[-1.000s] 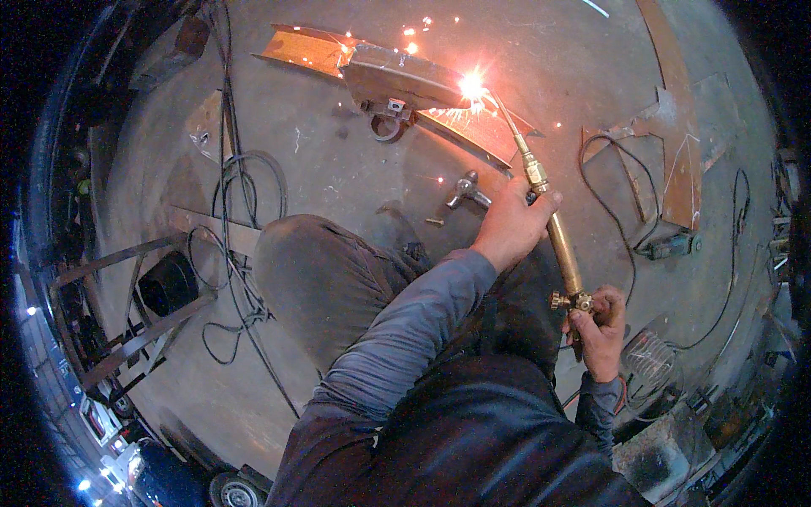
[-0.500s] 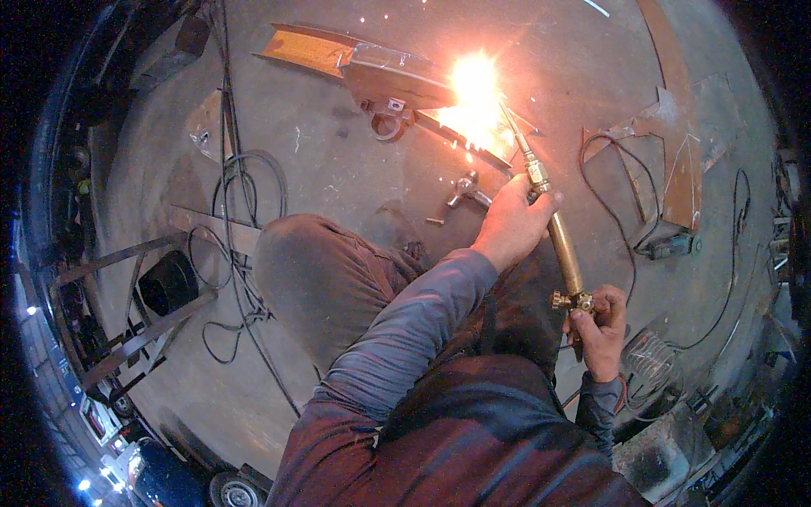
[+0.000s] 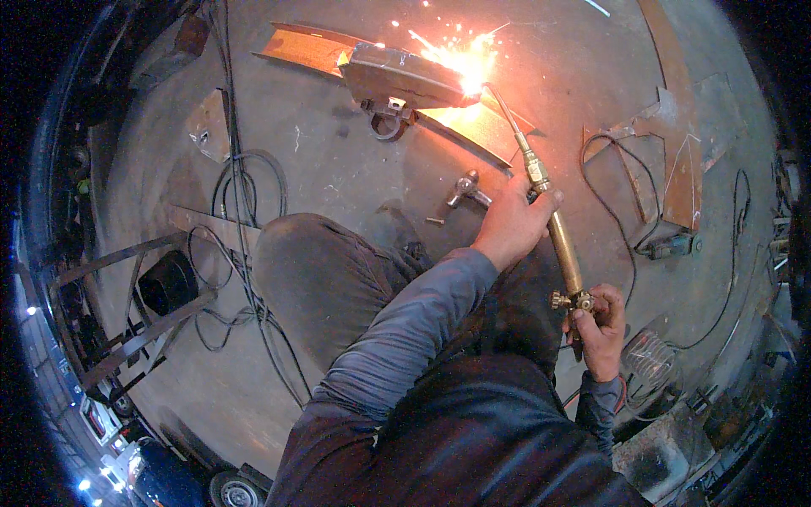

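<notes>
A brass cutting torch (image 3: 564, 249) angles up from my lap toward a dark steel piece (image 3: 397, 80) lying across a rusty steel beam (image 3: 296, 52). My left hand (image 3: 517, 215) grips the torch below its nozzle fitting; my right hand (image 3: 600, 329) is closed around the rear end at the valves. Bright flame and sparks (image 3: 469, 63) burst at the tip against the right end of the dark piece, partly hiding it. A round clamp-like ring (image 3: 385, 125) hangs at the piece's near side. A hammer (image 3: 467, 188) lies on the floor left of my left hand.
Cables (image 3: 241, 211) and a steel frame (image 3: 127, 262) lie at left on the concrete floor (image 3: 329, 169). At right are rusty plates (image 3: 680, 194), a grinder (image 3: 672, 247) with cord and a wire coil (image 3: 646, 359). A vehicle wheel (image 3: 236, 488) shows at lower left.
The white glare at the tip has shrunk since half a second ago, with sparks now spraying up and left. The cables at left have shifted slightly. Both hands stay in place.
</notes>
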A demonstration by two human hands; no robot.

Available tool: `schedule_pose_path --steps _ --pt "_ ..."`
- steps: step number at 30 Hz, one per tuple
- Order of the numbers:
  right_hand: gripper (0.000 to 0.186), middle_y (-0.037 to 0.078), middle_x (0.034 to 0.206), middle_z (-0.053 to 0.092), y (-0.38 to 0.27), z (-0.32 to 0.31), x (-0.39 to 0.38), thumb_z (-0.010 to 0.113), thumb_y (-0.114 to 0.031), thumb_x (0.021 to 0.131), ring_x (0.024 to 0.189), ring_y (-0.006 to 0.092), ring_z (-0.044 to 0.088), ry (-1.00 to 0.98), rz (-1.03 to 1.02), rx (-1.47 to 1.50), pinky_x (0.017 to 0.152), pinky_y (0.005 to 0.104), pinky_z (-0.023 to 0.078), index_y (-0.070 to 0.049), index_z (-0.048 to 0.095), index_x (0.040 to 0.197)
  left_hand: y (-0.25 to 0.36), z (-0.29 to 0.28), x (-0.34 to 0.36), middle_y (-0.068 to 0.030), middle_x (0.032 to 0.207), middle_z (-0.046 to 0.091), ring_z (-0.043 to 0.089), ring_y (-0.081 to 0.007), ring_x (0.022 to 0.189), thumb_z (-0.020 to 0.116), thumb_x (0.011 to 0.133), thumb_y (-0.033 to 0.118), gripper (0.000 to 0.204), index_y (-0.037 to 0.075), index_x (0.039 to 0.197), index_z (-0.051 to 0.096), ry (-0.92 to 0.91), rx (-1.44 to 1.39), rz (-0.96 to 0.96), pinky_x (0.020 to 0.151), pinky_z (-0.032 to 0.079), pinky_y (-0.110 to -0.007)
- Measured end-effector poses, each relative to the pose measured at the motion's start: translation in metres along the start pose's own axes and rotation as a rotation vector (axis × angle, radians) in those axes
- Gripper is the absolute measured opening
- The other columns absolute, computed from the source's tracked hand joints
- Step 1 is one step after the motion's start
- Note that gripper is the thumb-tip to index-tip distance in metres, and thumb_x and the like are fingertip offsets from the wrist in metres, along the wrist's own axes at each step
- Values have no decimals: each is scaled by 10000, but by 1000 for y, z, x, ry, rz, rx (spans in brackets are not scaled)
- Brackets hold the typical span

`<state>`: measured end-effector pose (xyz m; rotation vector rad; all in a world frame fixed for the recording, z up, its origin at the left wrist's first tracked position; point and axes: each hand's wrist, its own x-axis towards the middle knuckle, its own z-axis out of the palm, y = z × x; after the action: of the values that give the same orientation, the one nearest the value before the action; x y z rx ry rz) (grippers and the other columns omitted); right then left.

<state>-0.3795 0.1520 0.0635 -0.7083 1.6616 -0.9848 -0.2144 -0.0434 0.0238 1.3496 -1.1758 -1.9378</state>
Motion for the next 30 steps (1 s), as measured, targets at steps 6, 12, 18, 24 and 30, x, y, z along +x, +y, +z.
schedule_pose_path --steps 6,12,18,24,30 --pt "412 61 962 615 -4 1 0 623 15 919 703 142 639 2 21 8 521 245 500 -112 474 1282 -4 0 2 -92 827 630 625 -167 684 665 968 268 310 -24 1032 583 7 -2 14 616 534 -350" --pt "377 67 963 593 -2 1 1 633 17 915 692 145 637 6 12 16 509 253 509 -107 458 1225 -2 1 1 -93 826 629 629 -171 672 670 969 269 306 -20 1024 584 14 -6 -6 613 534 -345" --pt "358 73 952 589 0 1 1 639 22 910 671 150 636 5 1 42 495 253 508 -108 442 1179 -1 1 0 -90 815 625 629 -169 674 678 964 267 309 -21 1022 584 21 -21 -6 613 536 -341" --pt "379 76 940 591 -1 1 2 641 42 903 658 154 634 7 25 52 486 254 505 -113 435 1181 -2 1 2 -90 814 625 629 -168 682 673 965 261 306 -26 1025 584 14 -8 8 609 535 -338" --pt "369 66 910 585 -3 3 2 625 51 905 655 149 629 13 1 54 479 255 501 -114 432 1174 1 1 0 -75 827 638 622 -149 667 661 974 267 288 -6 1034 593 11 -13 12 591 518 -317"
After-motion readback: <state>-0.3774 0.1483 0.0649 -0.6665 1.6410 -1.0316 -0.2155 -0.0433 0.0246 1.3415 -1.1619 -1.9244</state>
